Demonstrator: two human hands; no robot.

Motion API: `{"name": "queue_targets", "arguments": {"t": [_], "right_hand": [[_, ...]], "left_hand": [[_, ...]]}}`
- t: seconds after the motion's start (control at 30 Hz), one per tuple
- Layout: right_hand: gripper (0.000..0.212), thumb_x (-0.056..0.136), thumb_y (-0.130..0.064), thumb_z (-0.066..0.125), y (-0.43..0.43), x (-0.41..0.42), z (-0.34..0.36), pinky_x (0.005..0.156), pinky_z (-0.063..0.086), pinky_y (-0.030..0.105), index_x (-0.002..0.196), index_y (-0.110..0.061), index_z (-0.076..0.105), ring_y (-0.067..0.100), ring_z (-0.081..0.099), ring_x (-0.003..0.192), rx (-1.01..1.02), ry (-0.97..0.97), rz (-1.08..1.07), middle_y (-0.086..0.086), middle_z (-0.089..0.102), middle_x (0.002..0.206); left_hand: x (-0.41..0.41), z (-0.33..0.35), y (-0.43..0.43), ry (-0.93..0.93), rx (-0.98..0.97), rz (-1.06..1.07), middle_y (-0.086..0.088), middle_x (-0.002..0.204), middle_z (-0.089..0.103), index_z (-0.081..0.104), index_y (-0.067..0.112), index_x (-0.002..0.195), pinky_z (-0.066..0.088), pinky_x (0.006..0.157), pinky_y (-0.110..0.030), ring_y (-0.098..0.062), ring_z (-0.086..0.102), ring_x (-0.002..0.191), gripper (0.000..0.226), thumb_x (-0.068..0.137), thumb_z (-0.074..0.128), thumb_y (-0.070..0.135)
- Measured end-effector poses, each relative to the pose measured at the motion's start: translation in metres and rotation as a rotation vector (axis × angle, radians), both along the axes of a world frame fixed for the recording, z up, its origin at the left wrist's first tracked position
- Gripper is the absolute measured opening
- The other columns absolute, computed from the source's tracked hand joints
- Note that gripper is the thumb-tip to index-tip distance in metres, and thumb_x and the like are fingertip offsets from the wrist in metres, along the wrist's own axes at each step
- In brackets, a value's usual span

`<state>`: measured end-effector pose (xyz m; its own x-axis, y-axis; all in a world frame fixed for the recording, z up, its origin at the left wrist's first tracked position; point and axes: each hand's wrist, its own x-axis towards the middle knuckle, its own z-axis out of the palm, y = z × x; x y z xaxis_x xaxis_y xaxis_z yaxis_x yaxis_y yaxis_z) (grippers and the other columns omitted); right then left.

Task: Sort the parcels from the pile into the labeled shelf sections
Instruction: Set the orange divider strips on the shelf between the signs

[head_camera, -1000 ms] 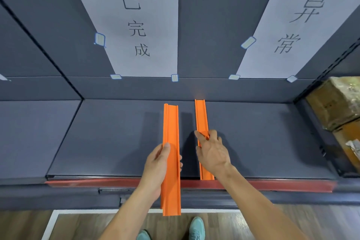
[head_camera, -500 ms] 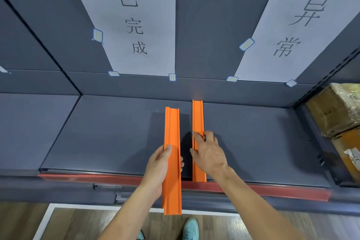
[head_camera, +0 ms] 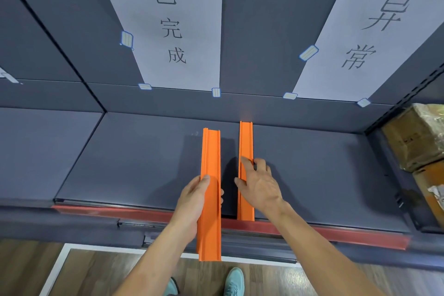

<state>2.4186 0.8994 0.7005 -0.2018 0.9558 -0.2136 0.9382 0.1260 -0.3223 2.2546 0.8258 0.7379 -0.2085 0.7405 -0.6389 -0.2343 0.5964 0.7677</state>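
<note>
Almost nothing has moved since half a second ago: both hands and both orange pieces keep the places they had, and only our view has shifted a little.

We take the lying orange rail (head_camera: 246, 142) as landmark. It lies flat on the dark shelf board (head_camera: 132, 163), its far end near the back wall and its near end at the red strip (head_camera: 120, 211) of the front edge.

Far left of the rail and above it, the paper sheet 已完成 (head_camera: 199, 77) is taped to the back wall. Just left of the rail, apart from it, we hold the second orange channel (head_camera: 211, 151), which runs parallel to it. Its near end hangs out past the red strip, over the floor. Our left hand (head_camera: 192, 202) grips this channel from its left side. The thumb (head_camera: 205, 179) lies on top, and the fingers curl under it, so only their tips show at its right edge.

On the rail itself our right hand (head_camera: 262, 187) pinches it, with the thumb at its left side, the index finger (head_camera: 247, 162) stretched along the top and the other fingers bent at its right side.

Right of the rail and above it hangs the paper sheet 异常 (head_camera: 341, 31). Far right of the rail, beyond the shelf upright, the cardboard parcels (head_camera: 413, 137) are stacked.
</note>
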Motion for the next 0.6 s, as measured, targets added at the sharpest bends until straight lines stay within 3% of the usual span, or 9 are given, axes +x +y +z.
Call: {"name": "queue_targets", "arguments": {"t": [0.1,0.27,0.37,0.5,0.6], "right_hand": [[0.068,0.102,-0.044,0.05,-0.001,0.002,0.009,0.095,0.056,0.041,0.159,-0.025,0.018,0.03,0.035,0.141,0.002,0.004,0.014,0.011,0.026,0.156],[0.064,0.103,-0.042,0.049,-0.007,0.008,0.025,0.106,0.049,0.04,0.159,-0.022,0.024,0.028,0.03,0.144,0.049,-0.011,0.11,0.009,0.028,0.158],[0.061,0.104,-0.042,0.047,-0.011,0.009,0.032,0.111,0.045,0.042,0.158,-0.022,0.028,0.027,0.031,0.144,0.073,-0.048,0.173,0.008,0.03,0.158],[0.058,0.104,-0.041,0.046,-0.016,-0.004,0.04,0.113,0.04,0.04,0.157,-0.022,0.031,0.025,0.031,0.141,0.089,-0.047,0.226,0.007,0.033,0.156],[0.057,0.104,-0.041,0.046,-0.02,-0.025,0.045,0.115,0.037,0.038,0.156,-0.023,0.032,0.023,0.028,0.143,0.075,-0.009,0.259,0.004,0.033,0.156]], "left_hand": [[-0.001,0.0,0.0,0.006,0.011,0.005,0.002,0.093,0.08,0.062,0.028,0.128,0.057,0.097,-0.051,-0.022,0.077,0.093,0.037,0.105,0.047,0.053],[-0.01,0.0,-0.001,-0.004,0.033,0.052,0.004,0.093,0.08,0.056,0.032,0.133,0.06,0.085,-0.04,-0.015,0.078,0.085,0.039,0.105,0.043,0.056],[-0.019,0.001,-0.007,0.037,0.069,0.061,0.003,0.094,0.08,0.062,0.029,0.125,0.059,0.079,-0.037,-0.014,0.078,0.081,0.038,0.106,0.042,0.055],[-0.032,0.003,-0.018,0.043,0.085,0.101,0.001,0.095,0.08,0.065,0.029,0.119,0.061,0.084,-0.046,-0.02,0.078,0.085,0.036,0.106,0.042,0.054],[-0.045,0.004,-0.025,0.034,0.099,0.117,-0.001,0.097,0.08,0.067,0.026,0.118,0.059,0.064,-0.034,-0.02,0.077,0.083,0.037,0.106,0.044,0.053]]}}
